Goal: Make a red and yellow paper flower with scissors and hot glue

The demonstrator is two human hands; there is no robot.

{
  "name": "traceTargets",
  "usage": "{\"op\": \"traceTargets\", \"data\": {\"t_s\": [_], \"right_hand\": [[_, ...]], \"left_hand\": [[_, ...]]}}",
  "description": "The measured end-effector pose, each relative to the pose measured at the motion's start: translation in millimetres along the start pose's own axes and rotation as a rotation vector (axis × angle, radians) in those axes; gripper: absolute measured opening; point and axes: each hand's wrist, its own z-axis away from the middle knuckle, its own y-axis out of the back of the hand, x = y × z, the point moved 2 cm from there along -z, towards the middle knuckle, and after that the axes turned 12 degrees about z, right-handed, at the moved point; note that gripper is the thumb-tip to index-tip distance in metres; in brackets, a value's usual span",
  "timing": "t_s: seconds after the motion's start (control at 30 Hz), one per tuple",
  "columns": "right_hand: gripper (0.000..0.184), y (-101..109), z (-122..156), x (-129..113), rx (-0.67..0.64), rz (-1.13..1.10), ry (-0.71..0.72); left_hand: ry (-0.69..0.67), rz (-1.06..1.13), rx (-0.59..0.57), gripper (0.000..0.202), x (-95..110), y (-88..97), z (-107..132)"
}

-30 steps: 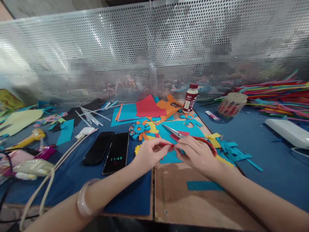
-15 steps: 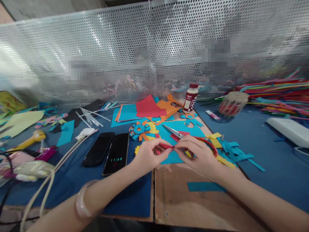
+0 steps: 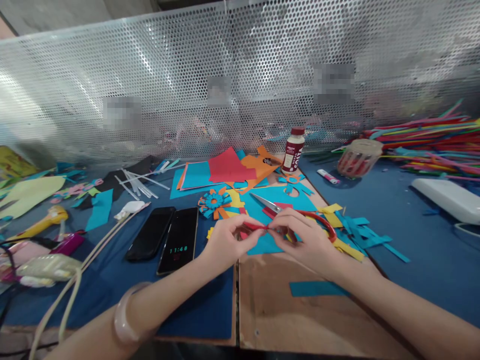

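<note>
Both hands meet over the middle of the table and pinch a small red paper strip [image 3: 259, 227] between thumbs and forefingers. My left hand [image 3: 229, 238] grips its left end, my right hand [image 3: 300, 238] its right end. Under them lies a blue paper sheet [image 3: 275, 200]. Red-handled scissors [image 3: 279, 209] rest on that sheet just behind my right hand. A blue and orange paper flower [image 3: 214, 202] lies behind my left hand.
Two black phones [image 3: 167, 235] lie left of my hands. A brown bottle [image 3: 293, 150], a glue stick [image 3: 328, 176] and a clear tub [image 3: 359, 158] stand at the back right. Coloured paper strips [image 3: 431, 142] pile at the far right. A perforated metal screen [image 3: 240, 75] closes the back.
Both hands have stayed together on the red strip and worked it slightly. The view has shifted a little.
</note>
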Motion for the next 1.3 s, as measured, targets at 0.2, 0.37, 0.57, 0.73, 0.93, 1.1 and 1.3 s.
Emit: {"op": "traceTargets", "data": {"t_s": [0.2,0.37,0.57,0.73,0.93,1.1,1.3], "right_hand": [[0.015,2.2,-0.1,0.0,-0.008,-0.053,-0.007],[0.009,6.5,-4.1,-2.2,-0.060,-0.123,-0.057],[0.004,5.4,-4.1,-2.6,-0.120,-0.231,-0.164],[0.003,2.1,-1.5,-2.5,-0.156,-0.283,-0.276],[0.003,3.1,-2.1,-3.4,-0.149,-0.316,-0.307],[0.006,4.1,-1.9,-2.2,-0.154,-0.330,-0.335],[0.008,6.5,-1.8,-2.4,-0.184,-0.343,-0.391]], "left_hand": [[0.033,0.013,0.007,0.022,-1.3,0.8,0.1],[0.038,0.091,-0.025,0.019,1.5,-0.5,-1.4],[0.057,0.121,-0.037,0.018,2.2,-1.0,-2.5],[0.048,0.106,-0.013,0.015,0.9,-1.3,-3.0],[0.046,0.164,-0.016,0.013,-1.4,-1.1,-2.9],[0.125,0.299,-0.033,0.014,-1.9,-1.8,-4.8],[0.194,0.411,-0.058,0.016,-4.1,-1.3,-5.4]]}}
